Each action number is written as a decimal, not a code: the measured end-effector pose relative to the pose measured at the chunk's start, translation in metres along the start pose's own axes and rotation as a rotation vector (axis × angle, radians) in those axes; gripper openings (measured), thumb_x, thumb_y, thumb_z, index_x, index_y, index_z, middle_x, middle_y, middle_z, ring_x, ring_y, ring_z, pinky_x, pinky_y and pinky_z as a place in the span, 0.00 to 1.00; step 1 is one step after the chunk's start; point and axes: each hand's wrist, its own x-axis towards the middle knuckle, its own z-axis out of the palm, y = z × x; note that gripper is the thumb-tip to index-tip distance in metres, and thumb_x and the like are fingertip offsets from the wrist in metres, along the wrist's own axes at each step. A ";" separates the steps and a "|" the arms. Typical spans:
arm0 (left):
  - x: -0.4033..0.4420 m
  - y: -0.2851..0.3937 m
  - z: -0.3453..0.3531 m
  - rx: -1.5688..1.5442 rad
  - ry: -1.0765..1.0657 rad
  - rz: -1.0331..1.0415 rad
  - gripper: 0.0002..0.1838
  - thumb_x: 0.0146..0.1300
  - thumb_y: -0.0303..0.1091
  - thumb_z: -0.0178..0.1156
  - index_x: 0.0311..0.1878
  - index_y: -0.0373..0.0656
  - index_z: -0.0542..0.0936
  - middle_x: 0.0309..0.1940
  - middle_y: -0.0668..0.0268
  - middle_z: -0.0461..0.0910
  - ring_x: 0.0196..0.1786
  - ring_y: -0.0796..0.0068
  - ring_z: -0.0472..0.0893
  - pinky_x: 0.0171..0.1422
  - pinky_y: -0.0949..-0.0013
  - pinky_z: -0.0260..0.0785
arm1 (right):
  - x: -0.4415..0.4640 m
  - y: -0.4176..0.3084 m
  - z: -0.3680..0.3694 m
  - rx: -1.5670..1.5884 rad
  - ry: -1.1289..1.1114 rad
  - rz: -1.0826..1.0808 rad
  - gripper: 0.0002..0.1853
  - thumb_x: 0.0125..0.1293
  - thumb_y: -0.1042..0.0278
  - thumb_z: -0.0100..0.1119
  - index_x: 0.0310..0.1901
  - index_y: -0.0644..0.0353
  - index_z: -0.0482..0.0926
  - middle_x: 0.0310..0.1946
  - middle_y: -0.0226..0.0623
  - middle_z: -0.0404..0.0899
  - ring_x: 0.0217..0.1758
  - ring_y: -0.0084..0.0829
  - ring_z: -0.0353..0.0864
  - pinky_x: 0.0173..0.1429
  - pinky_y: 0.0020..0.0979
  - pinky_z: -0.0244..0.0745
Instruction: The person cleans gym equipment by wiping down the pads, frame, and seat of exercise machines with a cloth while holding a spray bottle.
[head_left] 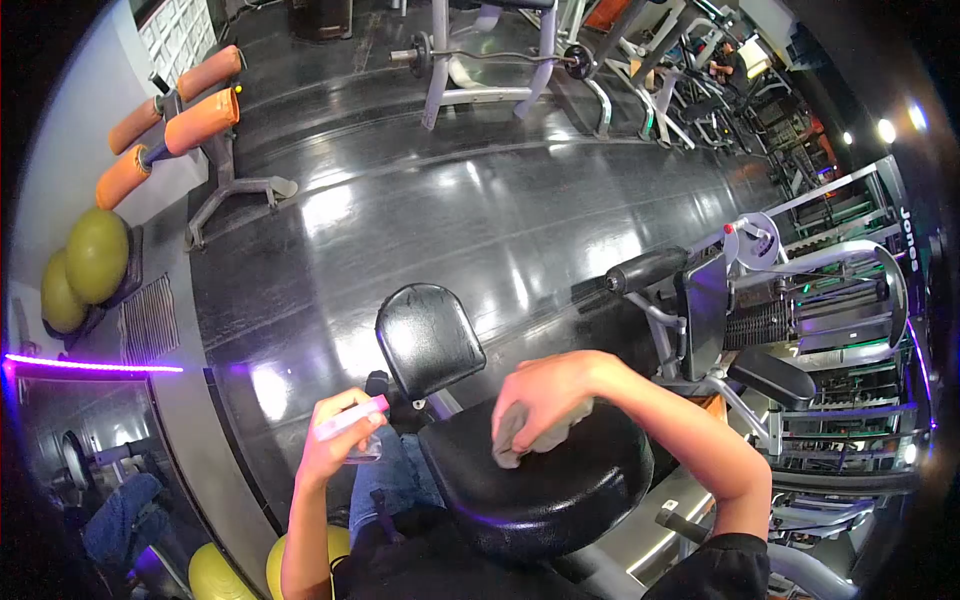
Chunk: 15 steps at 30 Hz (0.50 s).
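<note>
My left hand [338, 436] is closed around a spray bottle [352, 418] with a pink and white top, held left of the black padded seat. My right hand [545, 395] is closed on a grey cloth [515, 440], which lies against the upper part of the large black pad [560, 490]. Beyond that pad stands a smaller black pad [428, 335] on a metal post. The lower part of the bottle shows clear below my left hand.
Orange foam rollers [203, 122] on a stand and green exercise balls [97, 255] are at the left. A barbell [500, 57] rests on a rack at the top. Weight machines [705, 310] line the right side. A person [735, 68] is far off at the upper right.
</note>
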 end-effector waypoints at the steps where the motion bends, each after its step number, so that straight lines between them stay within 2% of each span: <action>1: 0.000 0.000 -0.001 -0.005 0.001 0.001 0.09 0.62 0.35 0.64 0.36 0.37 0.81 0.26 0.69 0.81 0.24 0.85 0.74 0.29 0.77 0.65 | 0.010 -0.004 0.000 -0.020 -0.010 -0.109 0.16 0.58 0.59 0.64 0.48 0.48 0.87 0.39 0.34 0.89 0.40 0.36 0.88 0.48 0.35 0.80; 5: -0.002 -0.005 -0.004 -0.002 0.033 0.006 0.09 0.62 0.35 0.64 0.36 0.37 0.81 0.26 0.68 0.82 0.23 0.85 0.74 0.29 0.77 0.65 | 0.006 -0.050 -0.008 0.078 -0.244 0.026 0.16 0.58 0.60 0.64 0.48 0.50 0.87 0.39 0.33 0.89 0.41 0.33 0.87 0.48 0.33 0.79; 6: -0.003 -0.004 -0.005 0.006 0.042 0.000 0.10 0.62 0.35 0.64 0.35 0.38 0.81 0.27 0.68 0.82 0.24 0.85 0.74 0.29 0.77 0.65 | 0.001 -0.048 -0.007 0.074 -0.136 -0.220 0.15 0.58 0.61 0.66 0.47 0.50 0.88 0.38 0.33 0.89 0.40 0.33 0.87 0.46 0.33 0.79; 7: -0.004 -0.004 -0.006 0.015 0.051 -0.006 0.10 0.62 0.36 0.64 0.35 0.38 0.81 0.27 0.68 0.82 0.24 0.85 0.75 0.29 0.77 0.65 | -0.004 -0.050 -0.006 0.074 -0.143 -0.222 0.15 0.58 0.61 0.66 0.47 0.50 0.88 0.38 0.33 0.89 0.40 0.33 0.87 0.46 0.33 0.79; 9: -0.005 -0.007 -0.011 0.029 0.048 -0.002 0.10 0.62 0.36 0.64 0.35 0.38 0.81 0.26 0.68 0.82 0.23 0.85 0.75 0.29 0.77 0.65 | -0.012 -0.052 -0.005 0.202 -0.294 -0.210 0.16 0.58 0.62 0.67 0.48 0.51 0.87 0.39 0.34 0.89 0.40 0.33 0.87 0.46 0.32 0.79; 10: -0.004 -0.009 -0.013 0.046 0.040 0.008 0.10 0.62 0.36 0.64 0.34 0.38 0.81 0.26 0.68 0.81 0.23 0.85 0.75 0.29 0.77 0.65 | -0.014 -0.048 -0.006 0.175 -0.247 -0.344 0.16 0.57 0.62 0.68 0.48 0.52 0.87 0.40 0.35 0.89 0.42 0.32 0.87 0.48 0.31 0.79; 11: -0.004 -0.012 -0.015 0.040 0.041 0.006 0.10 0.62 0.36 0.64 0.34 0.38 0.81 0.26 0.68 0.81 0.23 0.85 0.75 0.29 0.77 0.65 | -0.014 -0.047 -0.011 0.176 -0.251 -0.340 0.16 0.57 0.62 0.68 0.48 0.52 0.87 0.40 0.35 0.89 0.42 0.32 0.87 0.48 0.31 0.79; 13: -0.004 -0.016 -0.017 0.022 0.068 -0.017 0.10 0.62 0.36 0.64 0.34 0.38 0.81 0.25 0.69 0.80 0.23 0.85 0.75 0.29 0.76 0.65 | -0.014 -0.046 -0.022 0.183 -0.273 -0.093 0.17 0.57 0.61 0.68 0.49 0.51 0.87 0.41 0.35 0.89 0.44 0.32 0.87 0.49 0.32 0.79; 15: -0.005 -0.016 -0.018 -0.005 0.078 -0.015 0.10 0.61 0.36 0.64 0.34 0.37 0.81 0.24 0.69 0.80 0.23 0.85 0.74 0.28 0.76 0.65 | 0.005 -0.020 -0.018 0.070 -0.222 -0.023 0.18 0.57 0.57 0.68 0.50 0.49 0.87 0.41 0.34 0.89 0.44 0.31 0.87 0.50 0.33 0.80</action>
